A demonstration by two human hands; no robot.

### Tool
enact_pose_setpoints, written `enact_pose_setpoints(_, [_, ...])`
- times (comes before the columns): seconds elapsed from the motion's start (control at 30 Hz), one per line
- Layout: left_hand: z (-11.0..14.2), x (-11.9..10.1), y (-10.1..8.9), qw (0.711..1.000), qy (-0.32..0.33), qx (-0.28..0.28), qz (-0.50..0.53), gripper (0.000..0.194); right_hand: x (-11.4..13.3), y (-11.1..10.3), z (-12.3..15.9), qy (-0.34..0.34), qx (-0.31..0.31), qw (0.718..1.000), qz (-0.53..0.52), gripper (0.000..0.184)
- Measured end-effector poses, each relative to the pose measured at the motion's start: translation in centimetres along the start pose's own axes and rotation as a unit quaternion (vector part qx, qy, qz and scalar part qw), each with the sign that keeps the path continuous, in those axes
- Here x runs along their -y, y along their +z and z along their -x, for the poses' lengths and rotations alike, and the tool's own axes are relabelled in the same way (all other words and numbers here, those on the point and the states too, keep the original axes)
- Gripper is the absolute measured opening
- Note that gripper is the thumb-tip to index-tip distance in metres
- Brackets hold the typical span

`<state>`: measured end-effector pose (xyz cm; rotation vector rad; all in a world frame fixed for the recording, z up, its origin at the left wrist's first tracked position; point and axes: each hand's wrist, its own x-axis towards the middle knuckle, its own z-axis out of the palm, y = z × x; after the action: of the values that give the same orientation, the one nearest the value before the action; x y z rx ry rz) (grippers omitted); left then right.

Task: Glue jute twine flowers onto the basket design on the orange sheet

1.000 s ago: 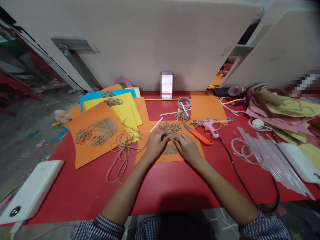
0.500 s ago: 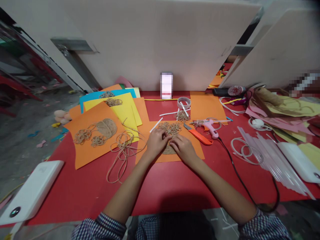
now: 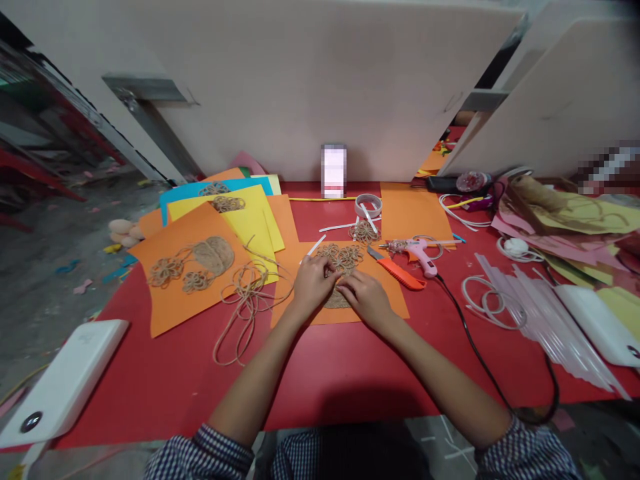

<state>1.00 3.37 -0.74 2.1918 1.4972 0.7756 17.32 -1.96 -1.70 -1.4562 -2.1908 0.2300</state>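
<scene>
2 hands at twine, screen illegible

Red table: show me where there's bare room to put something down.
Bare: between left forearm and white device; between that forearm and the right forearm, below the middle orange sheet; between the right forearm and black cord. Crowded: centre, and right end around the clear tubes.

The right hand has moved a little left and closer to the body, and now hides more of the brown string patch.
</scene>
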Motion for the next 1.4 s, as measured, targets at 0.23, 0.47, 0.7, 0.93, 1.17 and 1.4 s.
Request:
enact_pose_setpoints(0.23, [-0.2,0.7,-0.2,0.998,-0.025,-0.002,0.063,0.013,0.2,-0.3,0.2,-0.001,0.005,1.000,-0.022,0.018])
enact_pose_setpoints(0.47, [1.8,0.8,-2.4,0.993,0.107,0.046,0.008,0.030,0.2,-0.3,0.3,-0.003,0.012,1.000,-0.027,0.018])
enact_pose_setpoints(0.7, [3.0,0.8,-2.6,0.984,0.161,0.056,-0.047,0.033,0.1,-0.2,0.3,-0.015,0.010,1.000,-0.010,0.020])
enact_pose_setpoints(0.93, [3.2,1.0,-2.5,0.984,0.165,0.050,-0.047,0.037,0.0,-0.2,0.2,-0.017,0.007,1.000,-0.007,0.023])
enact_pose_setpoints(1.17, [3.4,1.1,-2.3,0.985,0.163,0.046,-0.044,0.036,0.0,-0.3,0.2,-0.018,0.003,1.000,-0.017,0.023])
enact_pose_setpoints(1.4, [3.3,1.2,-2.2,0.985,0.160,0.044,-0.037,0.038,-0.1,-0.1,0.2,-0.013,0.002,0.999,-0.039,0.023])
